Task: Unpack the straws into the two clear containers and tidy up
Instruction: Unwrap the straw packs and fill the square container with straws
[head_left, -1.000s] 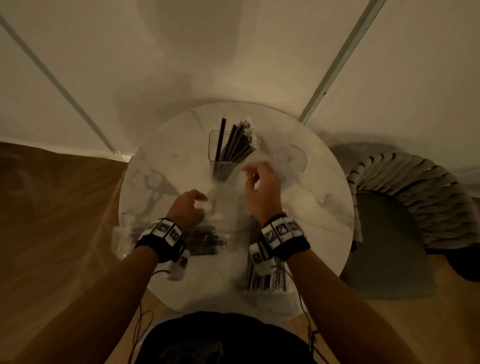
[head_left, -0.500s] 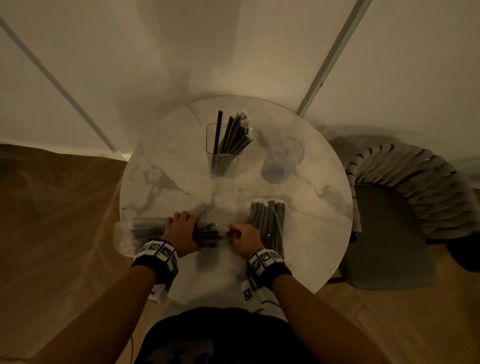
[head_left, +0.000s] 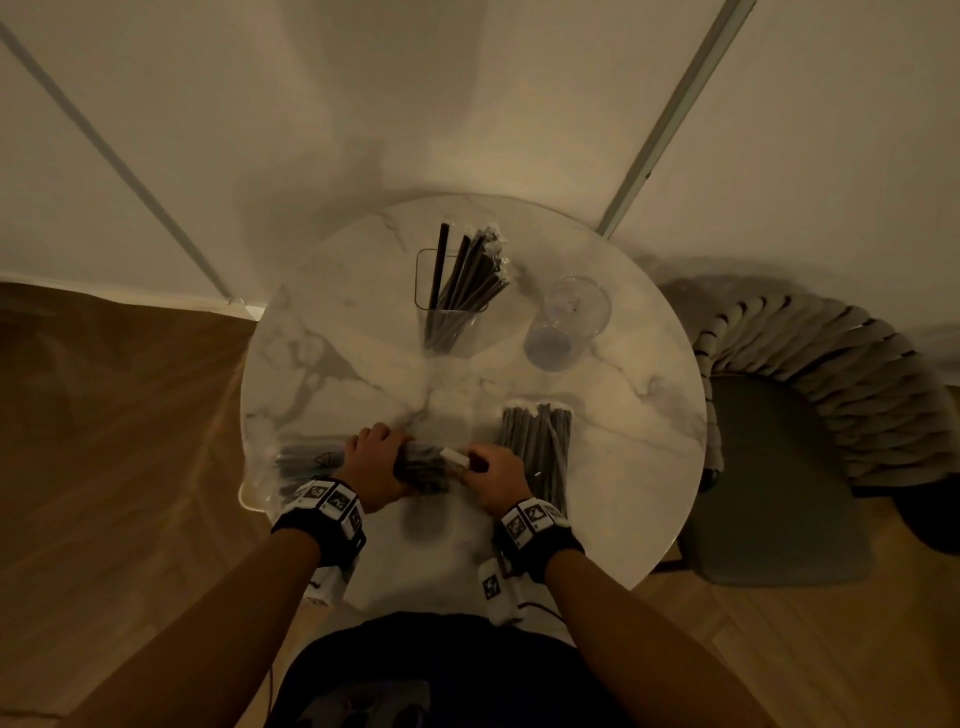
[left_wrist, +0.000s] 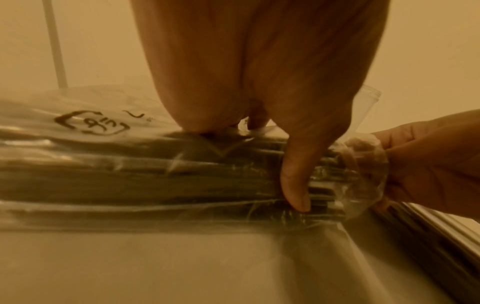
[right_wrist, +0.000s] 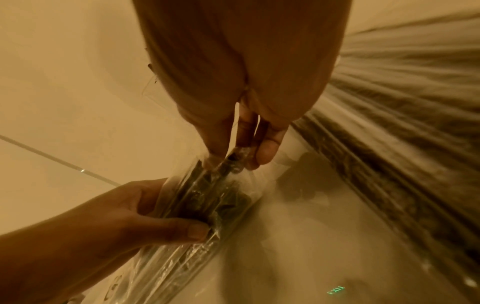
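At the near edge of the round marble table (head_left: 613, 415), we work on a sealed clear packet of dark straws (head_left: 311, 462) lying crosswise in front of us. Our left hand (head_left: 376, 465) wraps over the packet's middle, thumb curled under it, pinning it down; our right hand (head_left: 493, 478) pinches the gathered film at the packet's right end between thumb and fingertips, ready, we judge, to tear or peel it open. Both hands are clamped on the same packet, close together.

A second bundle of straws (head_left: 537, 452) lies just beside our right hand, pointing away from us. Farther back, the square clear container (head_left: 426, 280) already stands with dark straws leaning in it, while the round clear glass (head_left: 571, 322) beside it looks empty.

To do this step well, we should keep the left grip firm near the opening so the straws do not slide or scatter, pull the film away from the bundle rather than across it, and open only the one end, leaving the wrapper whole for easy clearing.
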